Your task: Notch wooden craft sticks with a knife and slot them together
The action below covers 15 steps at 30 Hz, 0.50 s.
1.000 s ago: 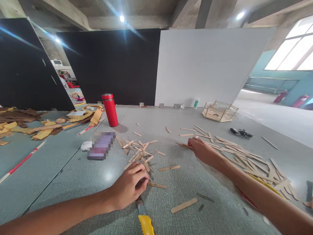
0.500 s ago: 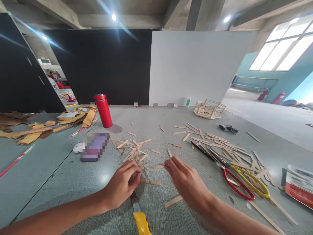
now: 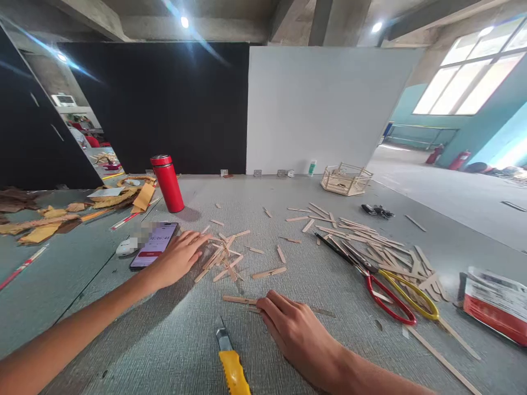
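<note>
My left hand [image 3: 179, 258] reaches forward with its fingers spread at the left edge of a heap of short wooden stick pieces [image 3: 224, 258], right beside a phone [image 3: 154, 252]. My right hand [image 3: 294, 329] rests palm down on the grey table. Its fingertips press on a wooden stick [image 3: 239, 300] lying flat in front of me. A yellow utility knife [image 3: 230, 362] lies between my forearms with its blade pointing away from me.
Red and yellow scissors [image 3: 381, 280] lie to the right among several long sticks [image 3: 370, 238]. A red flask [image 3: 168, 184] stands behind the phone. A wooden stick basket [image 3: 346, 178] sits at the back. A red-and-white packet [image 3: 496, 304] is at the right edge, cardboard scraps [image 3: 61, 214] at the left.
My left hand left the spot by the knife and reached forward-left to the stick heap. My right hand came back from the far sticks and dropped onto the near stick.
</note>
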Each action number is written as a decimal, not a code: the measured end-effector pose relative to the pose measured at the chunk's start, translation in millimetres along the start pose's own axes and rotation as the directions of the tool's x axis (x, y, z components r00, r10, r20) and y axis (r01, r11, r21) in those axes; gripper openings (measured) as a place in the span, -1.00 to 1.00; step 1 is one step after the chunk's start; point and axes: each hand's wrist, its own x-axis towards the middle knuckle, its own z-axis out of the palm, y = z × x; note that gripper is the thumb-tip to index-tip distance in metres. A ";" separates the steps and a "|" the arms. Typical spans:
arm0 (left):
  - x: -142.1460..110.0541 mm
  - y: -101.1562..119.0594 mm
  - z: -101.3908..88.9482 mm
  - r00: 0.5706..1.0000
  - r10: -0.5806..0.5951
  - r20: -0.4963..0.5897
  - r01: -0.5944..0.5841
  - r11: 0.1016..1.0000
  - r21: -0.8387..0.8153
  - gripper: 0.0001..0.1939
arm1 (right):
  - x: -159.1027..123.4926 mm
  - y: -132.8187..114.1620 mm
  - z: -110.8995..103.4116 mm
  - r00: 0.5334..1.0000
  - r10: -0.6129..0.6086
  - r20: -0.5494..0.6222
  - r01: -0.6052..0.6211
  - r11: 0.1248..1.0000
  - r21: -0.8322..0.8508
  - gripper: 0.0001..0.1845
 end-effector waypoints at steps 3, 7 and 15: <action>2.2 -7.1 1.5 0.999 -0.036 -0.010 0.036 0.998 0.051 -0.65 | -1.1 -0.9 1.7 1.000 0.008 -0.017 -0.008 1.000 0.012 -0.79; 5.1 -12.5 -3.1 0.995 -0.095 -0.018 0.096 0.992 0.077 -0.68 | -1.5 -4.5 -3.6 0.997 0.021 -0.070 -0.018 0.999 0.041 -0.82; 10.0 -16.5 -29.8 0.960 -0.231 -0.157 0.236 0.972 0.009 -0.68 | 0.8 5.4 -20.3 0.963 -0.003 -0.269 0.041 0.990 0.134 -0.84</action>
